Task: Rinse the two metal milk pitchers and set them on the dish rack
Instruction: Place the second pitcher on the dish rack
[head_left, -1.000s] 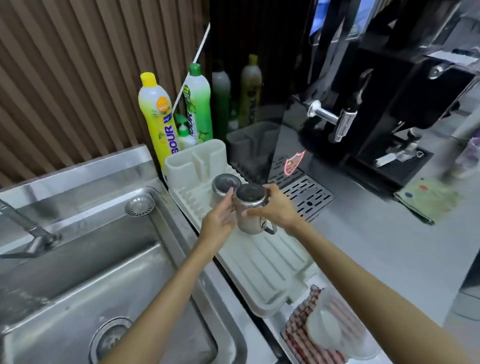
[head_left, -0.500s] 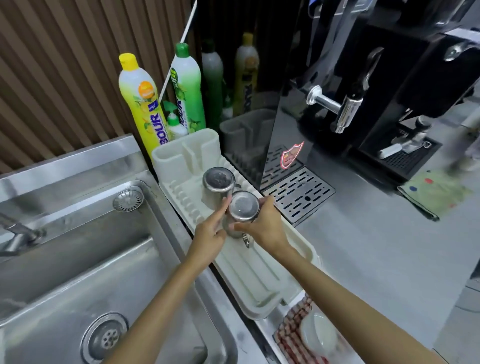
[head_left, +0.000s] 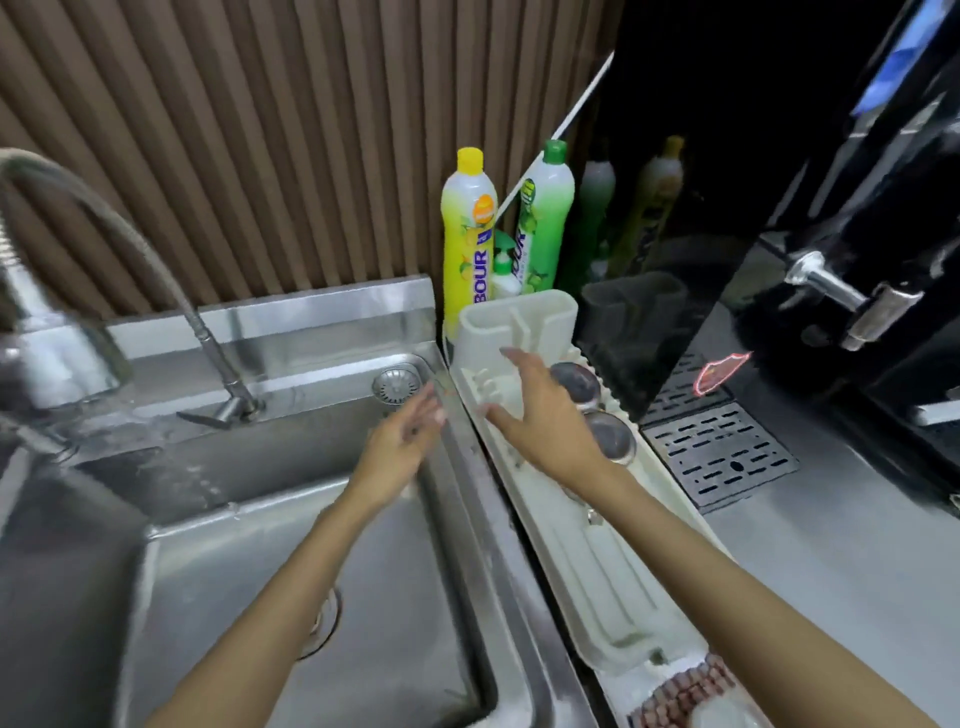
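Note:
Two metal milk pitchers stand upside down on the white dish rack (head_left: 602, 577): the far pitcher (head_left: 576, 383) and the near pitcher (head_left: 615, 436), side by side at the rack's back end. My right hand (head_left: 540, 415) hovers over the rack just left of them, fingers spread, holding nothing, and hides part of both. My left hand (head_left: 405, 436) is open above the sink's right rim, away from the pitchers.
A steel sink (head_left: 291, 587) with a flexible tap (head_left: 47, 332) fills the left. Yellow (head_left: 467, 234) and green (head_left: 545, 218) soap bottles stand behind the rack. A black coffee machine (head_left: 810, 218) and its drip grate (head_left: 722, 452) are to the right. A striped cloth (head_left: 685, 696) lies in front.
Both hands have let go of the near pitcher, which now stands on the rack. The hands drew back left toward the sink, and the view swung left.

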